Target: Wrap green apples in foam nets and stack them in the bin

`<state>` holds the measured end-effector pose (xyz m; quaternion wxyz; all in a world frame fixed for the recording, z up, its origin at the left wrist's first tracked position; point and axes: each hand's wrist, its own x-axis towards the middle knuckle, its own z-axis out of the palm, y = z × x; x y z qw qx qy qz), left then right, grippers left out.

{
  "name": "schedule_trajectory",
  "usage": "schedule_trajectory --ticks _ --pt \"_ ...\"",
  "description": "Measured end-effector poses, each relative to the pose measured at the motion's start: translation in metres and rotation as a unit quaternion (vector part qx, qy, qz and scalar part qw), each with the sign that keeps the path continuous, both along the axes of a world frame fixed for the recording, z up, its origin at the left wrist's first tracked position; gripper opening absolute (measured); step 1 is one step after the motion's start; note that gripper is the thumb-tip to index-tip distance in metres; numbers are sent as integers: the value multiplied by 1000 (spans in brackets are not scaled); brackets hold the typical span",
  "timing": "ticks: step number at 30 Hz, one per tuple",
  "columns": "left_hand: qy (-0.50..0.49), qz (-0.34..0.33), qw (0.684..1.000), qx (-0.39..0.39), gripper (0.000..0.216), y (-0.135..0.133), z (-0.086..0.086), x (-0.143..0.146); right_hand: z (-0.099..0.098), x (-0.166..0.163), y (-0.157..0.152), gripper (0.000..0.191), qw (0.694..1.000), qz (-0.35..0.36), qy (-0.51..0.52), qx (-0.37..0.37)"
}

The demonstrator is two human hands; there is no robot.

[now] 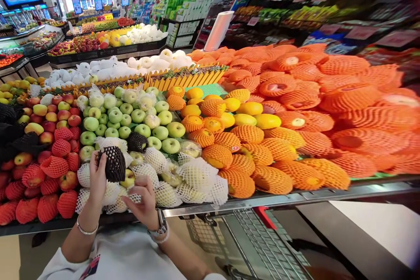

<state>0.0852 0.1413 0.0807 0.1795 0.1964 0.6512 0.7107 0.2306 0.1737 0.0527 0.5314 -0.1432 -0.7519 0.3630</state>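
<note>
The left grip (97,175) pinches one black foam net (114,165) by its left side, fingers and thumb drawn in against the mesh; whether a fruit sits inside cannot be told. The net is held just over the near part of the fruit display, right beside the left grip's fingertips. It lies beyond and to the left of the right grip (144,199), well apart from it. That right grip is loosely spread, its fingers bent and a gap showing between thumb and forefinger. One yellow-green apple (128,178) shows just to the right of the held net, between it and the right grip.

A second black foam net (137,141) rests among the bare green apples (170,145), which overlap too much for a sure count. White foam nets (197,173) crowd the near edge of the surface (203,209), many of them, partly hidden by the two hands. Red foam nets (47,208) fill the left corner, and a large pile of orange foam nets (354,100) spreads on the right, again too heaped to number. One bangle (87,229) circles the left wrist and one watch (162,223) the right. One shopping cart (259,236) stands below the front edge.
</note>
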Motion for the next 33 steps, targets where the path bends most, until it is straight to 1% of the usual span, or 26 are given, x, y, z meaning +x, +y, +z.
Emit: schedule_trajectory --ticks 1,3,4,6,8,9,11,13,14,15,18,19,20,22,24,26,29,33 --pt "-7 3 1000 -2 35 1 -1 2 -1 1 -3 1 1000 17 -16 14" --pt "-19 4 1000 -9 38 1 -2 7 -2 0 -4 9 998 37 -54 4" --pt "-25 4 1000 -16 39 0 -2 9 -2 0 -3 13 997 29 -66 -21" --pt "-31 -1 999 -37 43 -4 -2 13 -3 -2 2 20 993 -11 -72 -90" --pt "-25 -28 998 -60 46 -9 0 14 -3 -2 9 24 986 -23 -79 -145" --pt "-13 -54 996 -72 47 -11 2 14 -3 -2 12 26 983 -13 -82 -163" --pt "25 -143 985 -98 41 -16 6 14 -1 -1 17 29 979 11 -62 -195" --pt "69 -236 961 -125 29 -19 11 16 1 0 19 29 970 22 2 -242" --pt "88 -264 951 -134 25 -20 13 17 1 1 20 27 961 30 34 -273" --pt "103 -279 945 -140 22 -20 14 18 1 2 21 24 949 45 57 -308" --pt "128 -286 941 -127 17 -21 15 22 2 6 23 18 902 106 83 -409" --pt "131 -291 941 -114 19 -22 13 23 2 8 24 18 890 116 89 -432" --pt "132 -296 941 -99 26 -22 10 24 2 10 25 20 882 116 102 -446" --pt "128 -300 942 -71 42 -22 3 26 0 14 25 25 881 93 131 -445" --pt "121 -288 948 -63 47 -21 -4 28 -3 16 23 28 892 63 146 -424" --pt "115 -260 956 -67 47 -20 -9 30 -10 14 20 29 904 44 143 -401" --pt "102 -219 969 -61 42 -22 -12 31 -24 6 17 24 932 51 99 -344" --pt "79 -223 971 -33 37 -36 -3 31 -38 -2 15 22 958 78 36 -273"
